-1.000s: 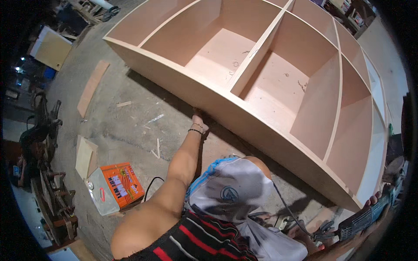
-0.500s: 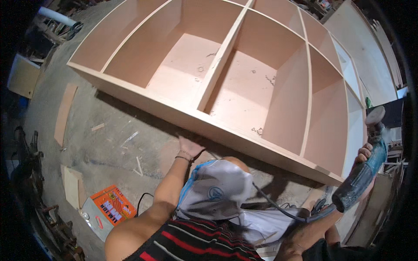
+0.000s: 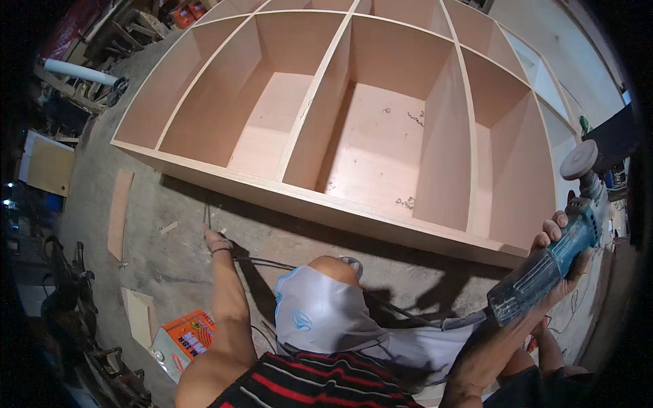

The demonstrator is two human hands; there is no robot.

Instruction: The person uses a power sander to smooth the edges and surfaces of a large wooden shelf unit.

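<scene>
My right hand point(image 3: 575, 266) is wrapped round the body of a teal and black angle grinder point(image 3: 537, 275). Its round disc point(image 3: 579, 160) points up and away, beyond the cabinet's right end and off the wood. Over the floor on the left, my left hand point(image 3: 216, 239) is closed round a dark power cord point(image 3: 208, 214), though its fingers are small and partly hidden. More of that cord runs behind my knee toward the grinder. In front of me a large bare-wood cabinet point(image 3: 326, 204) lies with its open compartments facing up.
An orange and white rectangular tin point(image 3: 190, 333) stands at lower left beside pale board offcuts point(image 3: 139, 316). A long wood strip point(image 3: 120, 214) lies farther left. Wood shavings point(image 3: 406, 202) lie inside the cabinet. Another person's bare limbs point(image 3: 549, 347) show at lower right.
My left hand has swung out to the left, drawing the cord across the floor. The grinder has shifted slightly left, with its disc turned more into view. My head view has shifted too.
</scene>
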